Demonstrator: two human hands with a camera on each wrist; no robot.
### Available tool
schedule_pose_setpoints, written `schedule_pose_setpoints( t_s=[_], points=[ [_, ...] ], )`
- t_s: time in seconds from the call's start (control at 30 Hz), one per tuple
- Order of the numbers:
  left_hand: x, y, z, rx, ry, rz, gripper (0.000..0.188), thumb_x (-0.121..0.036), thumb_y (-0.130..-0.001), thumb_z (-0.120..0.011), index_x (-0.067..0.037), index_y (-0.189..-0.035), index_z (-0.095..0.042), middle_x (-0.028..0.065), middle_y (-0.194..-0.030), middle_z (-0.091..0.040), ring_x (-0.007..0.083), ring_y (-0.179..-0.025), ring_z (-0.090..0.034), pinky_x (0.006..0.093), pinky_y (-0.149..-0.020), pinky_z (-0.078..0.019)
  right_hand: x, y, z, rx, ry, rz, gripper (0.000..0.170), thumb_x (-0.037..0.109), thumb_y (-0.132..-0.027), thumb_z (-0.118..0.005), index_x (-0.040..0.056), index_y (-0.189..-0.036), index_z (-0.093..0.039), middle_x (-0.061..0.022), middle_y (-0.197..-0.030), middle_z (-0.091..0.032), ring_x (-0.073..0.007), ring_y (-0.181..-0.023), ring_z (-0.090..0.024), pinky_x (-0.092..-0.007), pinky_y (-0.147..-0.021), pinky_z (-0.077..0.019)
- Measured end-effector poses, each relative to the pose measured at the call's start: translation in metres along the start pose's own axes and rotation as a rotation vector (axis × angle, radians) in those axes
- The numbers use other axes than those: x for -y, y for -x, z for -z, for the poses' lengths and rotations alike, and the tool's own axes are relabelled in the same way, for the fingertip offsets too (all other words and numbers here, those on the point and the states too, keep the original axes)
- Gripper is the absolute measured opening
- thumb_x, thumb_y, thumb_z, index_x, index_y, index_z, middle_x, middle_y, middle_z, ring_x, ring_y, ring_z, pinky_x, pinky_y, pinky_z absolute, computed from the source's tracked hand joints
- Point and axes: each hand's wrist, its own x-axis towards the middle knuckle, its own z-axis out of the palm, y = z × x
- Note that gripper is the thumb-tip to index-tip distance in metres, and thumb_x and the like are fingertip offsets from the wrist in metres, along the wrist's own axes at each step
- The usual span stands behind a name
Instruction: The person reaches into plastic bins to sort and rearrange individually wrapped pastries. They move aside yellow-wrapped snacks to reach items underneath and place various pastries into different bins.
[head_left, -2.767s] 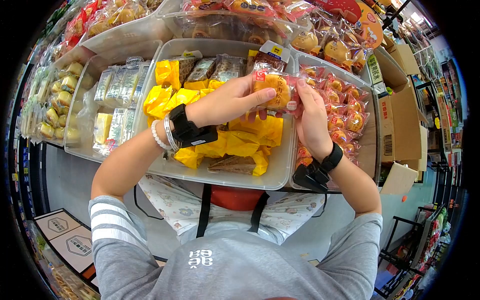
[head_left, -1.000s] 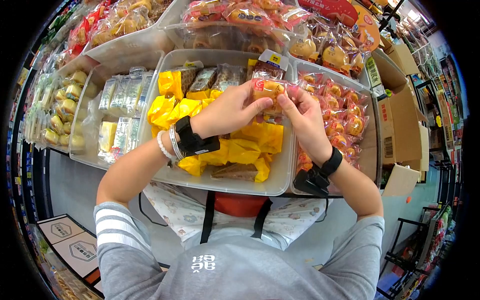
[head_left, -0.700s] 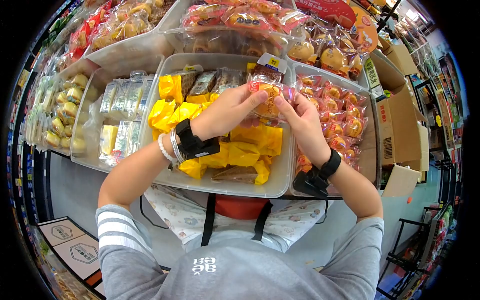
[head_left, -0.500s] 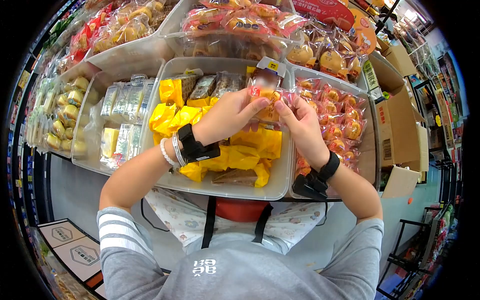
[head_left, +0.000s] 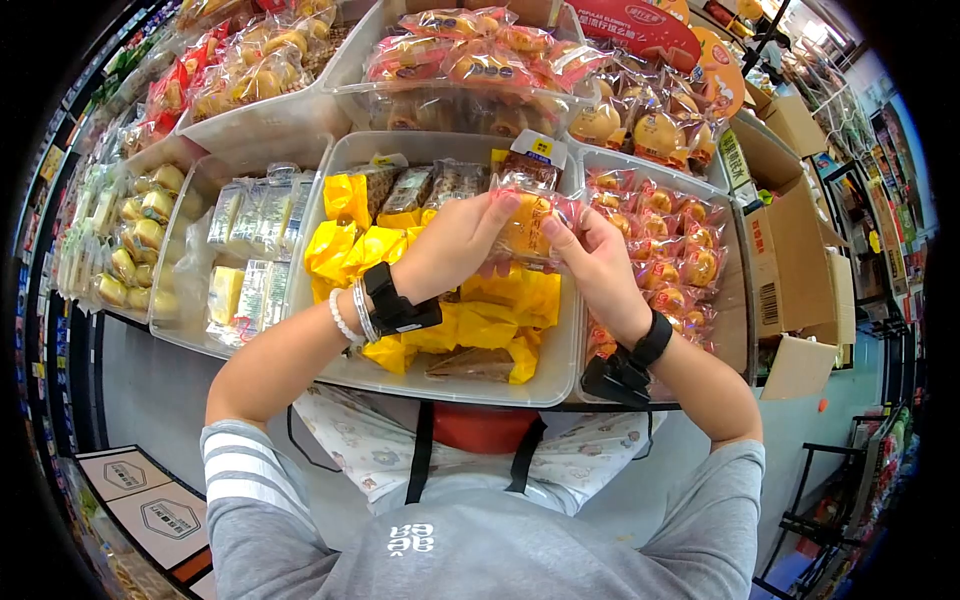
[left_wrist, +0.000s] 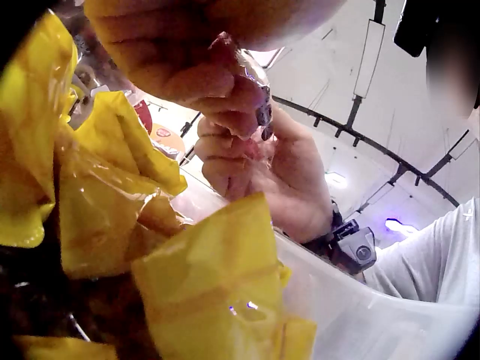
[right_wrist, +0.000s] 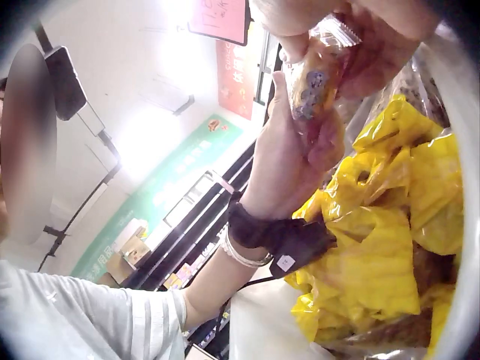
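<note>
A wrapped pastry point(head_left: 528, 222) in clear film with printed characters is held between both hands, above the middle bin. My left hand point(head_left: 455, 245) grips its left side, thumb on the front and fingers behind. My right hand point(head_left: 603, 268) pinches the right end, thumb at the front edge. Seen from the right wrist, the pastry's film point(right_wrist: 311, 88) shows a dark print on one side. Below the hands lie several yellow packets point(head_left: 470, 322), which fill the foreground of the left wrist view. A brown packet with a white header point(head_left: 535, 150) stands just behind the pastry.
The middle bin's rim point(head_left: 450, 396) runs close in front of the body. To the right is a bin of small red-wrapped pastries point(head_left: 690, 250), then open cardboard boxes point(head_left: 790, 265). White-wrapped cakes point(head_left: 250, 215) sit left; a raised bin of pink packets point(head_left: 480, 60) stands behind.
The right hand has moved inward along the pastry and now pinches its right end. The left thumb has shifted from across the front to the upper left, and the pastry's tilt has changed.
</note>
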Motion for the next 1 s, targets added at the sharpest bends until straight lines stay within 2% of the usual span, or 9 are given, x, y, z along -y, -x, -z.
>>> schedule_pose_setpoints(
  t_s=[0.17,0.23,0.33,0.4,0.47,0.57,0.77,0.9,1.0],
  points=[
    [0.014,-0.002,0.0,0.017,0.161,0.0,0.049,-0.043,-0.101,-0.031,-0.002,-0.109,-0.057,0.0031,-0.078,-0.061,0.0088,-0.059,-0.057,0.0232,-0.052,-0.0479,-0.003,-0.004,0.005,0.033,-0.033,-0.101,0.028,0.025,-0.09,-0.064,0.0008,-0.103,-0.056,0.0024,-0.082,-0.057,-0.0032,-0.071,-0.049,-0.0196,-0.063,-0.0414],
    [0.013,-0.004,0.0,0.02,0.109,-0.047,0.052,-0.046,-0.101,-0.03,-0.002,-0.11,-0.057,0.0006,-0.081,-0.059,0.0069,-0.062,-0.055,0.0223,-0.051,-0.046,-0.004,-0.004,-0.001,-0.032,0.081,0.129,0.032,0.022,-0.088,-0.066,0.0006,-0.107,-0.053,0.0001,-0.083,-0.058,-0.004,-0.072,-0.051,-0.0209,-0.062,-0.043],
    [0.019,-0.008,0.002,0.001,-0.02,-0.114,0.052,-0.045,-0.101,-0.033,-0.001,-0.11,-0.059,0.0002,-0.081,-0.059,0.0078,-0.061,-0.053,0.0223,-0.054,-0.0437,0.008,-0.001,0.003,0.026,0.133,0.059,0.037,0.02,-0.085,-0.068,0.0,-0.11,-0.05,-0.0024,-0.084,-0.059,-0.0063,-0.074,-0.055,-0.0231,-0.061,-0.0456],
    [0.023,-0.009,0.006,-0.015,-0.093,-0.088,0.048,-0.042,-0.1,-0.037,0.0,-0.109,-0.059,-0.0001,-0.081,-0.059,0.0078,-0.064,-0.053,0.022,-0.058,-0.0436,0.002,-0.008,0.007,0.039,0.11,0.07,0.035,0.018,-0.084,-0.069,0.0005,-0.109,-0.051,-0.0013,-0.083,-0.059,-0.0057,-0.072,-0.055,-0.022,-0.06,-0.0457],
    [0.019,-0.018,0.005,-0.089,-0.125,-0.34,0.031,-0.027,-0.098,-0.05,0.001,-0.109,-0.058,0.0009,-0.088,-0.06,0.0054,-0.076,-0.054,0.0201,-0.066,-0.0444,0.008,-0.01,0.017,0.052,0.086,0.095,0.033,0.017,-0.084,-0.07,0.001,-0.108,-0.053,-0.0001,-0.082,-0.059,-0.005,-0.069,-0.056,-0.0208,-0.058,-0.0459],
    [-0.021,-0.004,-0.004,-0.088,-0.105,-0.359,0.023,-0.016,-0.093,-0.058,0.003,-0.106,-0.056,0.0011,-0.094,-0.062,0.0048,-0.086,-0.056,0.0212,-0.076,-0.0469,0.042,0.005,0.031,0.115,0.481,0.321,0.023,0.012,-0.079,-0.072,-0.001,-0.093,-0.059,-0.0056,-0.085,-0.064,-0.0088,-0.074,-0.061,-0.0217,-0.065,-0.0486],
    [-0.136,0.011,-0.055,0.269,-0.575,-0.494,0.02,-0.014,-0.08,-0.072,-0.001,-0.091,-0.06,0.0014,-0.076,-0.063,0.0052,-0.072,-0.058,0.0216,-0.064,-0.0474,0.145,0.084,0.09,0.247,0.874,0.492,0.02,0.007,-0.074,-0.07,-0.0008,-0.09,-0.061,-0.0076,-0.076,-0.062,-0.0108,-0.07,-0.059,-0.0251,-0.065,-0.0484],
    [-0.156,-0.05,-0.112,0.315,-0.541,-0.748,0.018,-0.013,-0.079,-0.071,0.002,-0.083,-0.062,0.0047,-0.065,-0.064,0.0066,-0.06,-0.057,0.0241,-0.055,-0.0456,0.184,0.11,0.142,0.122,1.056,0.391,0.02,0.003,-0.074,-0.069,-0.0035,-0.09,-0.059,-0.0058,-0.079,-0.062,-0.0106,-0.076,-0.057,-0.0252,-0.072,-0.0474],
    [-0.133,-0.111,-0.158,0.348,-0.503,-0.632,0.021,-0.02,-0.08,-0.07,0.0,-0.085,-0.066,0.005,-0.067,-0.065,0.0098,-0.061,-0.061,0.0251,-0.053,-0.0465,0.166,0.103,0.195,0.006,1.088,0.252,0.02,0.005,-0.072,-0.068,-0.0034,-0.089,-0.06,-0.0076,-0.076,-0.062,-0.0123,-0.071,-0.06,-0.0276,-0.067,-0.0496]
  ],
)
